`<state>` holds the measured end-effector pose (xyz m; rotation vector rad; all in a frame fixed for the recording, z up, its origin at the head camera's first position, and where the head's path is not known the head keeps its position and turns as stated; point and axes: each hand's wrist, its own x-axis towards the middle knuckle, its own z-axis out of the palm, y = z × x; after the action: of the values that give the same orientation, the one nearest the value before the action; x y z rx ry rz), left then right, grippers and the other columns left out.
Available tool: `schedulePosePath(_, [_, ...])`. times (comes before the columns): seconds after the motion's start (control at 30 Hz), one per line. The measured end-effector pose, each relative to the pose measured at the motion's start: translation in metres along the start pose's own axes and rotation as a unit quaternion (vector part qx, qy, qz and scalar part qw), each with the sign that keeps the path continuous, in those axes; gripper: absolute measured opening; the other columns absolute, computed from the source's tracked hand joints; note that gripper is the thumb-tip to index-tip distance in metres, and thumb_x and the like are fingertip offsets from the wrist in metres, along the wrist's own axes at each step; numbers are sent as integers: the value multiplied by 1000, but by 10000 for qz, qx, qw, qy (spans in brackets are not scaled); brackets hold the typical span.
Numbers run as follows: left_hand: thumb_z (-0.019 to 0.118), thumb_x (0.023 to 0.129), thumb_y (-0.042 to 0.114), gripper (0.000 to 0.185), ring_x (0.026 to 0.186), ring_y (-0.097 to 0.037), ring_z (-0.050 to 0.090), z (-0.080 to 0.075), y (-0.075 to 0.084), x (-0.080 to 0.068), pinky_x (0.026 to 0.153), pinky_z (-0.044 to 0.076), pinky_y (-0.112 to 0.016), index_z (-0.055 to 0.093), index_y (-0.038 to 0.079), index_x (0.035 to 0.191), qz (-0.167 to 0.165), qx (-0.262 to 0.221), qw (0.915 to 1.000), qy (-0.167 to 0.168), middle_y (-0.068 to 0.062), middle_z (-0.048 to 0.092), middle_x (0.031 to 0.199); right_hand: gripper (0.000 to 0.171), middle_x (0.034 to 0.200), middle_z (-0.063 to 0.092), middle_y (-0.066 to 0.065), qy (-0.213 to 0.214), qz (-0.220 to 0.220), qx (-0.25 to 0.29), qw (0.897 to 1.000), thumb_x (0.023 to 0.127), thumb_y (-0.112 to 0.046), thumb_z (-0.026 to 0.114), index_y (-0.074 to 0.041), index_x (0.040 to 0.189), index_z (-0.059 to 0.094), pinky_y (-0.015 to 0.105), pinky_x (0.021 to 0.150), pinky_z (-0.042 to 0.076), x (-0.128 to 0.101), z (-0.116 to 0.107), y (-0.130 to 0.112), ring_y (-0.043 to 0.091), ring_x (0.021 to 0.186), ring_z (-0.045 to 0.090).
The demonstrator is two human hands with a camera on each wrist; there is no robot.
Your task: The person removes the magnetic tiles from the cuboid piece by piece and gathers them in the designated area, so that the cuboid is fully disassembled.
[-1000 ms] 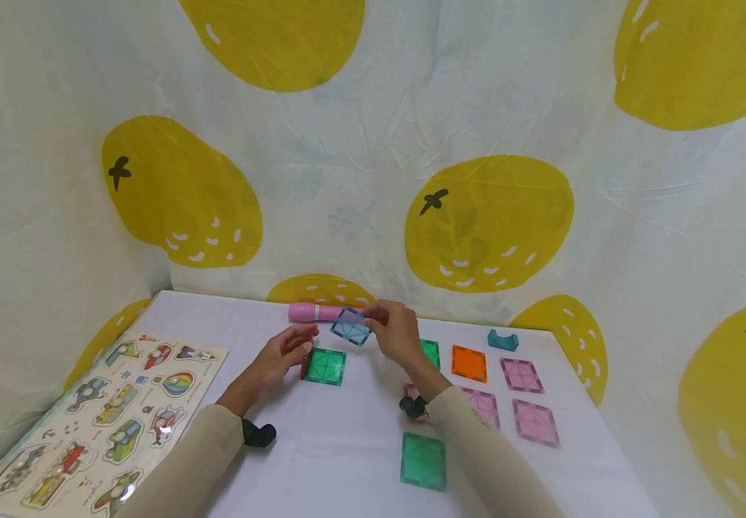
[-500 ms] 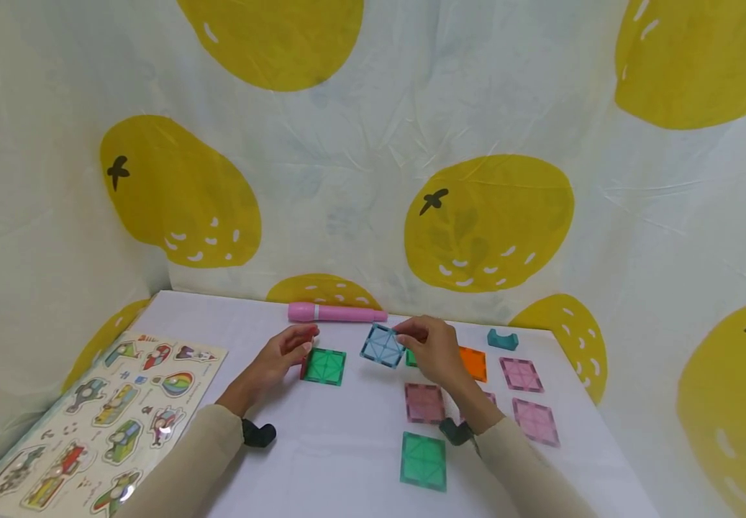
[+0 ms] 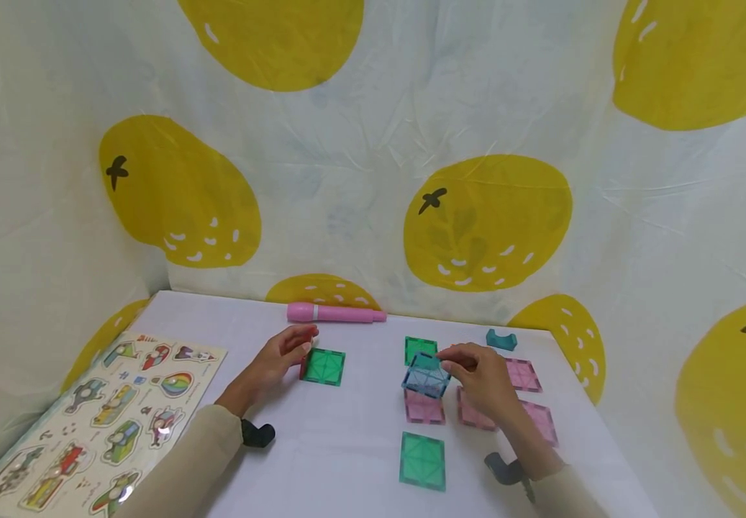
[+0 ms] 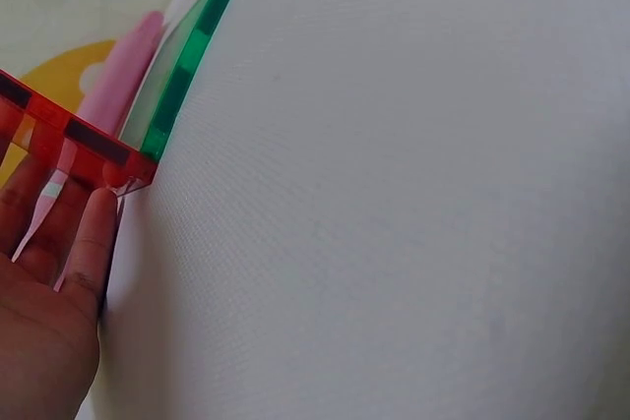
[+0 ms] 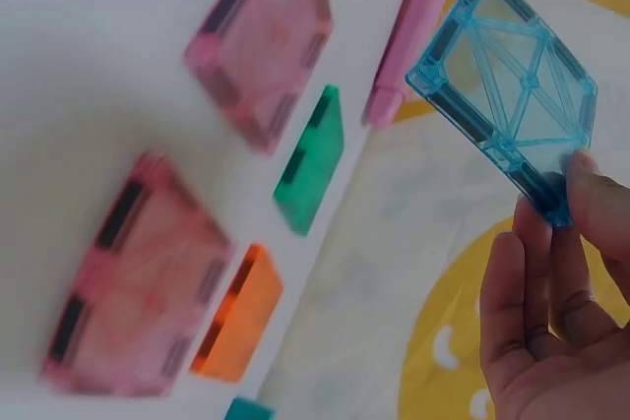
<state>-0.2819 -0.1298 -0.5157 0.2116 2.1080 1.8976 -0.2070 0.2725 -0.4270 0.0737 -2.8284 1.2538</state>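
My left hand holds a red magnetic tile on edge at the left side of a flat green magnetic tile. In the left wrist view the fingertips lie against the red tile, whose lower corner meets the green tile's edge. A translucent blue magnetic tile is pinched at one corner between the thumb and fingers of my right hand. Raised above the table, this blue tile overlaps a green tile and a pink tile in the head view.
More pink tiles lie under and beyond my right hand, with an orange tile among them. A green tile is nearer. Behind are a pink wand-like stick and a teal notched block. A picture puzzle board lies left.
My right hand has carried the blue tile rightward and nearer, from beside the pink stick to above the tiles on the right. My left hand stays at the red tile.
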Motion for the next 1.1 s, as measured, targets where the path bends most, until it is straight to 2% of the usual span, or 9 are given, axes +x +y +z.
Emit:
schedulePosePath(0.13, [57,112,22,47,153,-29,45,-2,0,-1,124,45,-47,47,23,158,-1,3,10000,-41,-6,50,164,19,116,75,3,-16,214,-240,9995,102,-14,72,-23,117,81,12,83,56,-14,-12,14,21,102,64])
schedulePosePath(0.23, [56,112,22,47,153,-29,45,-3,0,-2,124,45,-47,47,22,158,27,35,10000,-58,-6,50,164,18,115,76,0,-54,364,-495,9981,102,-15,73,-24,115,81,14,86,56,-23,-18,23,20,103,64])
schedulePosePath(0.4, [55,112,20,46,153,-30,45,-3,-2,-2,122,47,-44,47,18,158,85,86,9999,-64,-8,50,164,19,115,78,0,-200,722,-624,9952,101,-13,74,-22,116,81,30,93,64,-38,-27,35,17,102,68])
schedulePosePath(0.57, [55,112,19,46,152,-29,47,-3,-2,-2,122,47,-44,48,18,158,106,110,9999,-16,-9,51,163,19,116,79,0,-347,1001,-690,9920,99,-12,75,-22,115,81,39,97,64,-51,-32,46,17,104,71])
schedulePosePath(0.83, [56,112,20,43,151,-28,49,-1,-1,0,121,48,-43,51,23,155,95,97,9999,-15,-7,52,163,17,112,80,-4,-474,1235,-901,9871,98,-17,78,-23,114,81,48,104,61,-63,-35,64,15,102,71])
schedulePosePath(1.0, [56,112,20,43,151,-28,49,0,-1,1,122,48,-44,51,23,155,86,99,9999,-1,-6,52,163,17,111,79,-8,-593,1233,-1019,9853,96,-20,80,-27,112,82,62,114,51,-65,-36,74,19,112,71])
schedulePosePath(1.1, [56,112,21,43,151,-27,48,0,-1,2,122,47,-44,51,23,154,78,97,9999,0,-6,53,162,16,109,80,-9,-684,1328,-1010,9836,96,-19,80,-27,110,83,59,113,52,-66,-35,78,17,110,72])
